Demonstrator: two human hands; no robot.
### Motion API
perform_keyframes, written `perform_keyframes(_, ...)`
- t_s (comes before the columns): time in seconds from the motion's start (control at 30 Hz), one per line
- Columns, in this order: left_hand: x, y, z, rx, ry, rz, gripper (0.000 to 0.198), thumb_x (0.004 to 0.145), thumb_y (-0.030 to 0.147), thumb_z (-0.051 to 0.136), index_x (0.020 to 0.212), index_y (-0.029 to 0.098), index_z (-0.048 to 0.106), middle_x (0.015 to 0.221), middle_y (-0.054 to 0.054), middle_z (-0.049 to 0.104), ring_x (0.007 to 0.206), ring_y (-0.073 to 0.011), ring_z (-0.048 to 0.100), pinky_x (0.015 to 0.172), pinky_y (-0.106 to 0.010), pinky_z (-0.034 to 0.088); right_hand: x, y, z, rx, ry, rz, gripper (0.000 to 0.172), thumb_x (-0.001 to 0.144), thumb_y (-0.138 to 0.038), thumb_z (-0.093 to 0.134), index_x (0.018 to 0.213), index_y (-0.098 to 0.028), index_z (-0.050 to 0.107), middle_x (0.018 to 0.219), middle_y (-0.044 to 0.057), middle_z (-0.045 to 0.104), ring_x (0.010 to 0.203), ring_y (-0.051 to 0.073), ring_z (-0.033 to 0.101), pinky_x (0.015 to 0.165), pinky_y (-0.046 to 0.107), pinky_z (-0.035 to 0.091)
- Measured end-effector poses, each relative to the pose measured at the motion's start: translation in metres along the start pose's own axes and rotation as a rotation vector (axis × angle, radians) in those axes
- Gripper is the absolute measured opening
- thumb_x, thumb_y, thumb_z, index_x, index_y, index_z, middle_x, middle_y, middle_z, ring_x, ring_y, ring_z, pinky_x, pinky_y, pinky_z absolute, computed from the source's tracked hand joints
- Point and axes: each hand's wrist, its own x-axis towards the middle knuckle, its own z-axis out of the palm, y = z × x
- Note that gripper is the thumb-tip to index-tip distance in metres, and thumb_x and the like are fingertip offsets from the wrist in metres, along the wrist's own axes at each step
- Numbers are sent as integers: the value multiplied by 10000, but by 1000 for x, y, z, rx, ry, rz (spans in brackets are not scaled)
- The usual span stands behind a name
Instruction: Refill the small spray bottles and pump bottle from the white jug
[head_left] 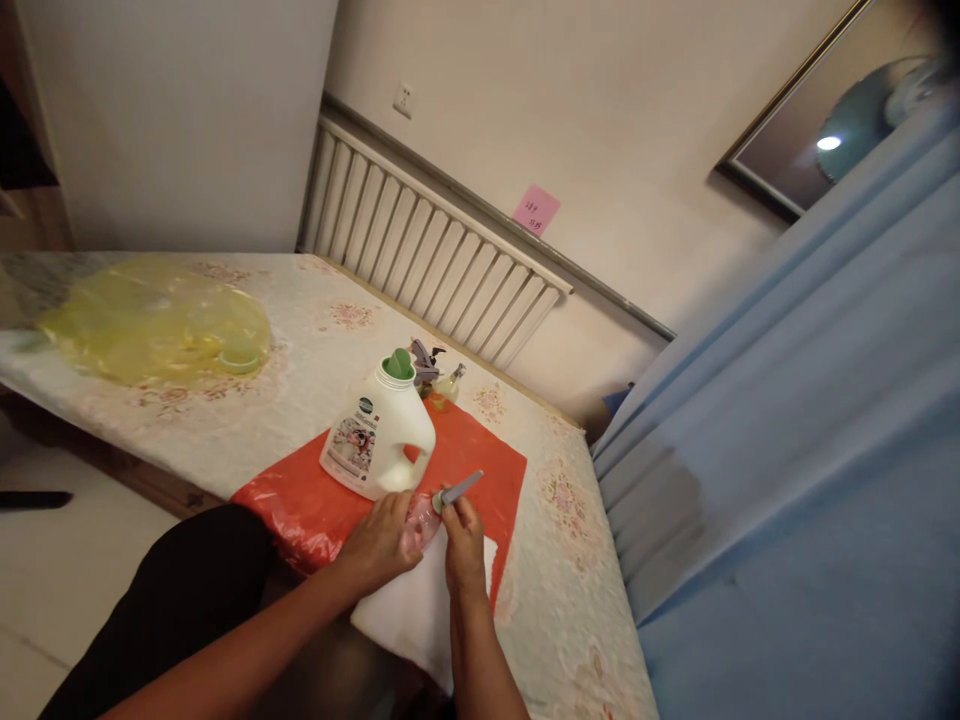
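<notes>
My left hand (382,540) is wrapped round a small clear bottle (421,524) with a pinkish tint, tilted over the red sheet. At the bottle's neck, my right hand (463,540) pinches a slim grey stick-like piece (463,486) that points up and to the right. A pale green ring shows where the two meet; I cannot tell whether they are joined. Just beyond my left hand stands a white detergent jug (382,430) with a side handle, its green spout (400,365) uncovered. A white cloth (409,610) lies beneath my hands.
Red plastic sheeting (480,440) covers part of the flowered tablecloth (330,345). Behind the jug are grey trigger spray heads (425,360) and a small clear bottle (451,384). A yellow plastic bag (150,320) lies far left, a green cap (238,360) by it. Blue curtain (787,430) hangs right.
</notes>
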Motion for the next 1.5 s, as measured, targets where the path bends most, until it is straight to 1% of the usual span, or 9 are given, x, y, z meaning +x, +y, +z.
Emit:
perform_keyframes(0.1, 0, 3, -2, 2, -1, -1, 462, 766, 249, 565, 1207, 152, 469, 1143, -144, 588, 1134, -284, 535, 955, -367, 426, 2, 3, 3, -24, 60, -1, 215, 751, -317, 694, 911, -173, 691, 875, 25, 704, 849, 200, 627, 818, 312, 474)
perform_keyframes(0.23, -1, 7, -8, 14, -33, -24, 445, 777, 245, 562, 1210, 185, 480, 1165, -125, 595, 1148, -280, 539, 964, -378, 421, 3, 7, 9, -52, 122, -7, 180, 738, -312, 703, 832, -166, 660, 780, -6, 667, 771, 171, 594, 743, 273, 462)
perform_keyframes(0.3, -1, 8, -10, 14, -40, -33, 448, 778, 244, 560, 1216, 195, 481, 1168, -118, 598, 1150, -279, 542, 962, -377, 424, 2, 7, 9, -59, 114, -5, 199, 746, -320, 699, 863, -162, 668, 813, 8, 682, 802, 181, 603, 758, 278, 467)
perform_keyframes(0.47, -1, 9, -10, 10, -40, -35, 453, 768, 236, 568, 1212, 199, 487, 1157, -116, 606, 1144, -282, 545, 960, -378, 424, 0, 3, 2, -66, 22, 2, 273, 805, -323, 639, 1026, -169, 681, 1037, 55, 708, 1019, 220, 619, 898, 313, 455)
perform_keyframes(0.67, 0, 1, 1, 20, 7, 4, 473, 753, 261, 572, 1202, 148, 474, 1132, -137, 591, 1125, -282, 538, 945, -380, 438, -1, 2, 4, -113, 51, -14, 185, 811, -293, 608, 924, -169, 686, 873, 11, 697, 851, 186, 622, 798, 280, 466)
perform_keyframes(0.83, -2, -4, 9, 17, 56, 31, 455, 774, 261, 550, 1212, 174, 467, 1120, -116, 584, 1117, -272, 538, 940, -374, 435, -3, 7, 12, -126, 121, -35, 147, 805, -299, 601, 845, -167, 655, 779, -19, 644, 746, 154, 568, 716, 253, 448)
perform_keyframes(0.97, -2, -2, 8, 16, 43, 14, 464, 775, 271, 558, 1218, 179, 457, 1128, -116, 583, 1124, -272, 532, 941, -374, 434, -2, 7, 11, -132, 114, -39, 148, 801, -298, 606, 844, -169, 662, 784, -14, 655, 759, 160, 581, 724, 255, 450)
perform_keyframes(1.13, -1, 3, 1, 23, -6, -1, 462, 757, 261, 565, 1200, 171, 469, 1126, -120, 581, 1126, -273, 530, 950, -368, 423, 0, 3, 4, -120, 52, -13, 253, 806, -326, 619, 992, -167, 687, 949, 39, 712, 894, 199, 631, 818, 292, 469)
perform_keyframes(1.5, -4, 3, 4, 38, 30, 14, 478, 777, 283, 554, 1225, 151, 451, 1141, -128, 567, 1130, -278, 515, 938, -360, 423, -2, 5, 8, -154, 98, -28, 203, 809, -315, 585, 903, -158, 672, 833, 14, 677, 785, 180, 598, 744, 281, 465)
